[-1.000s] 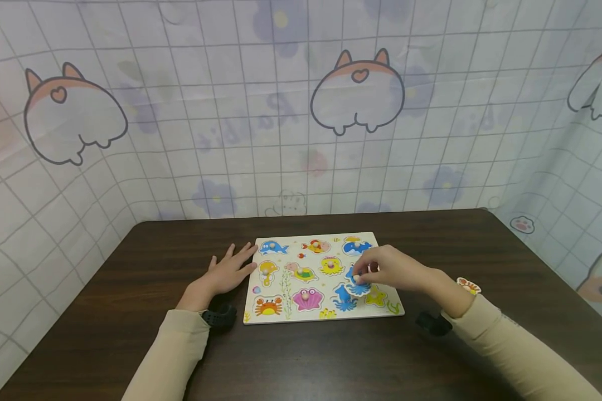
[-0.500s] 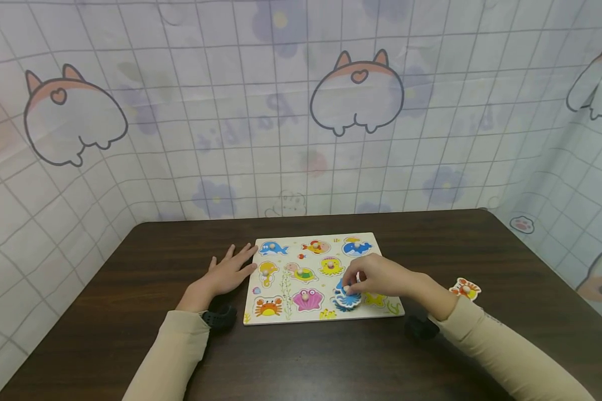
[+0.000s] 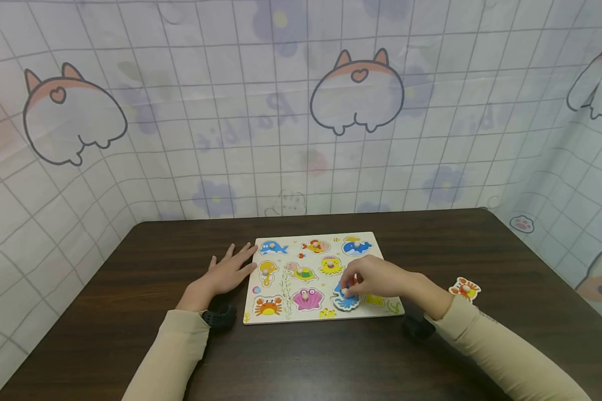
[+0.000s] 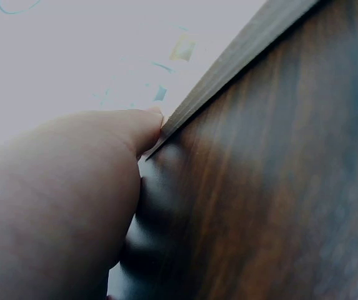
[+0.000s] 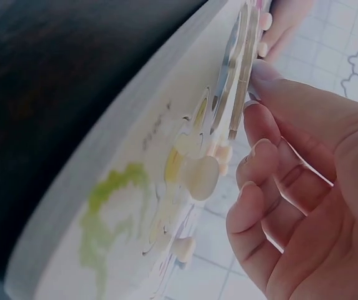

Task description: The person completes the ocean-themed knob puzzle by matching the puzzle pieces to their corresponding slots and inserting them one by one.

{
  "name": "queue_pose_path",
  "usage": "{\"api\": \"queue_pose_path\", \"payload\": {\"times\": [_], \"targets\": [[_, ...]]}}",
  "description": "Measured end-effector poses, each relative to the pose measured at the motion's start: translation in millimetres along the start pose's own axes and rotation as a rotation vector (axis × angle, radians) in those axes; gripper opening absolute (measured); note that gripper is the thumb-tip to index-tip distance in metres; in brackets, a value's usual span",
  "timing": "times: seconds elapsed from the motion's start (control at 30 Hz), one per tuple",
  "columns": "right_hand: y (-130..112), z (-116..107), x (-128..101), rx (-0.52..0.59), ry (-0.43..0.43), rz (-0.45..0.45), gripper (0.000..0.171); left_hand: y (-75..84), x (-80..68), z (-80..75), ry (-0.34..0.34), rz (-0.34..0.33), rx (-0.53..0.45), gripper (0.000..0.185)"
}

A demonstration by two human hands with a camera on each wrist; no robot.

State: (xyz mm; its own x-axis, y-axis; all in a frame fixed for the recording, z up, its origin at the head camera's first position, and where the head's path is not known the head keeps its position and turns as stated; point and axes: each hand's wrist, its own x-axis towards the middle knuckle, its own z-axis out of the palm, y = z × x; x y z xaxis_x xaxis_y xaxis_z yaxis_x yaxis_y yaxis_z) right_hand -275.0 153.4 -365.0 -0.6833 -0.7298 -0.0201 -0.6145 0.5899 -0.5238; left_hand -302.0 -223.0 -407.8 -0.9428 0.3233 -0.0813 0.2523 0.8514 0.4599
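The right hand (image 3: 376, 278) is pinching the small knob of a blue octopus piece (image 3: 345, 301), holding it over the near right part of the puzzle board (image 3: 291, 317), which is lying flat on the dark surface (image 3: 301, 356). In the right wrist view the blue octopus piece (image 5: 238, 75) is sitting tilted, one edge raised off the board (image 5: 122, 144), so it is probably not seated yet. It looks like thin, stiff, light wood (the peg is the only sensible place to take hold of it), and a slim piece like this is likely to jam if pushed in askew. The left hand (image 3: 226, 273) is lying flat with spread fingers, holding nothing, touching the board's left edge. An orange piece (image 3: 465, 289) is lying apart, to the right.
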Motion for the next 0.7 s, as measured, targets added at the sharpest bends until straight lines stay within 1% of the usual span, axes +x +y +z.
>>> {"api": "queue_pose_path", "payload": {"times": [0.4,0.7], "targets": [[-0.6,1.5,2.2,-0.002,-0.014,0.018,0.005,1.2,-0.3,-0.8,0.002,0.002,-0.003,0.062],[0.0,3.3,3.4,-0.018,-0.013,0.014,0.005,1.0,-0.3,-0.7,-0.002,-0.002,-0.004,0.062]]}}
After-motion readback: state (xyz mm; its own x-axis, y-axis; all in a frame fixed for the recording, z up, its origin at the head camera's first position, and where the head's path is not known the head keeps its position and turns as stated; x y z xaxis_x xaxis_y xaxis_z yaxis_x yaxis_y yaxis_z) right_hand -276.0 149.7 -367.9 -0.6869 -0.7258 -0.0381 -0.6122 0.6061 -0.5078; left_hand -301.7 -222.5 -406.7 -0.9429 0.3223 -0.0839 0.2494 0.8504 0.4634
